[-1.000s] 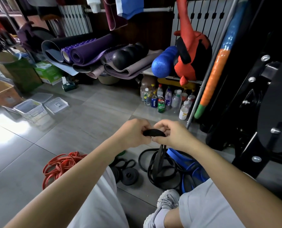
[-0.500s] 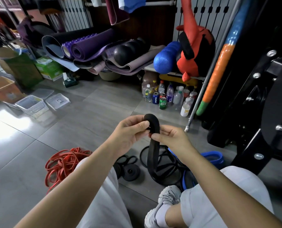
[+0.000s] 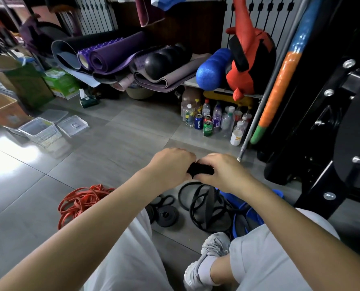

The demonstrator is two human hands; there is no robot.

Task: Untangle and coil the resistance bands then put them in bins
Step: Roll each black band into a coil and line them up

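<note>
Head view, centre of the frame. The left hand (image 3: 170,164) and the right hand (image 3: 223,173) are meeting knuckle to knuckle, the fingers of both curling round a small roll of black resistance band (image 3: 200,170) that is sitting between them, its wound axis running roughly left to right across the frame. The unrolled tail (image 3: 207,198), apparently of the same band, is hanging almost straight down from the roll to the floor (image 3: 111,160), just below the hands in the picture. Both hands are equally near the roll; the right one is lying over the side where the tail is dropping, so the next turn probably calls for drawing slack upward from lower centre. A finished black coil (image 3: 166,215) is lying lower left of the hands, near the red bands (image 3: 80,201). The clear bins (image 3: 39,131) are standing well apart, at the middle left of the frame, on the left hand's side
</note>
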